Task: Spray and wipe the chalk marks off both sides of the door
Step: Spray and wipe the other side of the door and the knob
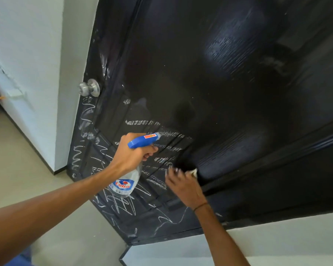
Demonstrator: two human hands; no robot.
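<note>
Black and glossy, the door (pixel 219 83) fills the head view, and we see its upper panels wiped dark while white chalk marks (pixel 96 160) cover the lower part below the knob (pixel 89 87).

Our left hand (pixel 132 152) has its fingers curled round the neck of the spray bottle (pixel 132 169), which hangs with its long axis roughly upright, clear body below and blue head on top. The nozzle points right and slightly up, toward the streaked chalk just beside it.

Our right hand (pixel 183 184) presses a pale cloth (pixel 194 172) against the door, fingers bunched on it, though blur hides the exact hold.

The remaining chalk lies left of and below the cloth, between the two hands and beyond, so we judge the right hand nearer to it and the wipe should travel leftward and down.
</note>
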